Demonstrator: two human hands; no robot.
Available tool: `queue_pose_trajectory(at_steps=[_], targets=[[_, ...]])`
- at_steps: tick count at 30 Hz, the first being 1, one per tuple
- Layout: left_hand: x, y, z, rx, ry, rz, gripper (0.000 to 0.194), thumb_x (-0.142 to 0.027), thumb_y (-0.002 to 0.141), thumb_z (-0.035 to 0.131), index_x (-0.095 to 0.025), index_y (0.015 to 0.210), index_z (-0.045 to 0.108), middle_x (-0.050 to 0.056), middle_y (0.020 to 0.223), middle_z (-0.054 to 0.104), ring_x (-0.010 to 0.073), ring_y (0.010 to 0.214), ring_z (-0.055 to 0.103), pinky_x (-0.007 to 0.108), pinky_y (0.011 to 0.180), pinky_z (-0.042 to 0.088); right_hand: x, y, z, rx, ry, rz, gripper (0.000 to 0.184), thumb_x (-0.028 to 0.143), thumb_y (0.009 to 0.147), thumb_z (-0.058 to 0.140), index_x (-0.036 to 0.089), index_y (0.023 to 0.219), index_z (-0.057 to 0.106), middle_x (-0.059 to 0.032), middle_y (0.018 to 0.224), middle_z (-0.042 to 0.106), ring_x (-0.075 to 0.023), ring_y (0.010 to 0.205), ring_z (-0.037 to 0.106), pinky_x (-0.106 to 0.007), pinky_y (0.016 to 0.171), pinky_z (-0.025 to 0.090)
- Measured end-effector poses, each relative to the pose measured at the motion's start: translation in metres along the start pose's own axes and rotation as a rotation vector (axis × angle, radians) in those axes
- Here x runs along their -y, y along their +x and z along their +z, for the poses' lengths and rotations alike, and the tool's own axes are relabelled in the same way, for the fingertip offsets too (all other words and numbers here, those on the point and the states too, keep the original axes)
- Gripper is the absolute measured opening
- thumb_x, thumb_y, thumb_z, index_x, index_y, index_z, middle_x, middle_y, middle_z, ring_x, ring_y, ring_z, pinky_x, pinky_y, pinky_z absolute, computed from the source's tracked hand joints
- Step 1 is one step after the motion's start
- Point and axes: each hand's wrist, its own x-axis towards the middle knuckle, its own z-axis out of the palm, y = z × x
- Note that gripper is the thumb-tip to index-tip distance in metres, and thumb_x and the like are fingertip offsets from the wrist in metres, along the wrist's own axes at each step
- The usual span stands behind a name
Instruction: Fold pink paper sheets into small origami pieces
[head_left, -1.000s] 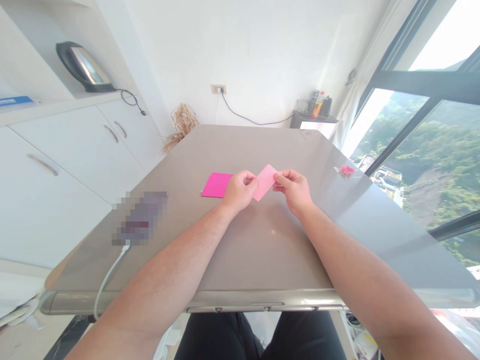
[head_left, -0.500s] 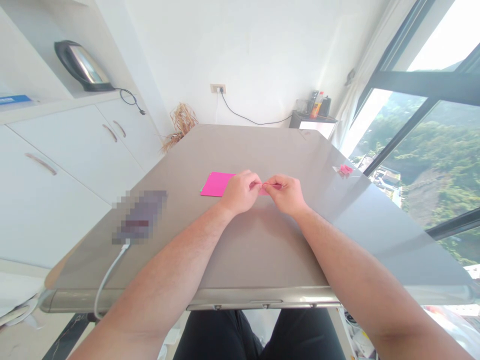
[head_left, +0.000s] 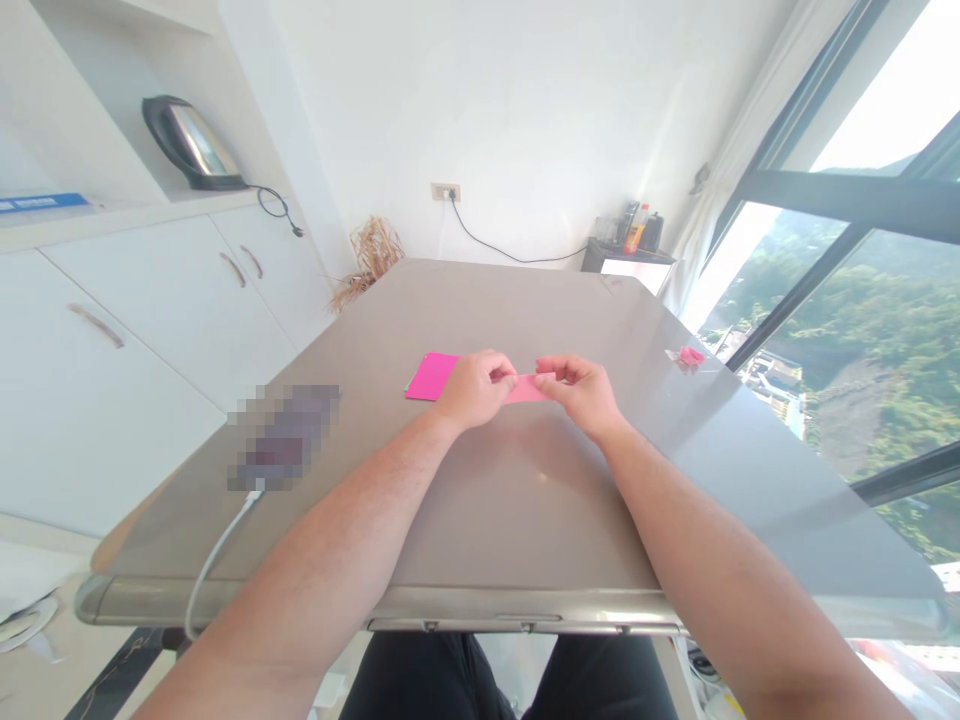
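Between my hands lies a small folded piece of pink paper point(head_left: 529, 388), a flat strip just above or on the table. My left hand point(head_left: 478, 388) pinches its left end between thumb and fingers. At the right end, my right hand point(head_left: 581, 390) has its thumb on the paper and its fingers curled over the far edge. Partly behind my left hand is a stack of bright magenta paper point(head_left: 432, 377), with a thin green edge showing at its left side.
A blurred dark phone-like object point(head_left: 289, 435) with a white cable point(head_left: 225, 540) lies on the grey table point(head_left: 517, 510) at left. A small pink folded paper piece point(head_left: 691, 356) sits near the right edge. An electric kettle point(head_left: 196, 145) stands on the shelf.
The pink paper, seen nearly edge-on before, now shows its flat face. My right hand has moved slightly right and its fingers have loosened. The view has shifted a little.
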Motion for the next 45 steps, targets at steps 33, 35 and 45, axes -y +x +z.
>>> queue_pose_trajectory(at_steps=[33, 35, 45], targets=[[0.007, -0.004, 0.009, 0.466, 0.182, 0.18, 0.02, -0.018, 0.071, 0.056, -0.024, 0.072, 0.075, 0.003, 0.078, 0.065, 0.0181, 0.071, 0.061, 0.031, 0.066, 0.043, -0.026, 0.009, -0.004, 0.283, -0.533, 0.013, 0.004, 0.024, 0.067, 0.065, 0.022, 0.071, 0.066, 0.0007, 0.072, 0.066, -0.014, 0.064, 0.055, -0.025, 0.055, 0.039], [0.007, -0.005, 0.008, 0.45, 0.173, 0.177, 0.017, -0.02, 0.071, 0.056, -0.023, 0.066, 0.072, 0.004, 0.076, 0.064, 0.0179, 0.07, 0.06, 0.031, 0.066, 0.043, -0.026, 0.008, -0.004, 0.3, -0.54, -0.04, 0.002, 0.022, 0.068, 0.063, 0.022, 0.071, 0.064, 0.0013, 0.072, 0.065, -0.0137, 0.065, 0.055, -0.025, 0.057, 0.039], [0.006, -0.003, 0.008, 0.478, 0.229, 0.166, 0.021, -0.02, 0.073, 0.055, -0.024, 0.071, 0.076, 0.004, 0.072, 0.065, 0.0186, 0.069, 0.061, 0.03, 0.064, 0.041, -0.018, 0.002, -0.011, 0.426, -0.578, -0.236, 0.011, 0.019, 0.074, 0.062, 0.023, 0.079, 0.071, 0.0006, 0.082, 0.068, -0.0139, 0.073, 0.058, -0.025, 0.067, 0.042]])
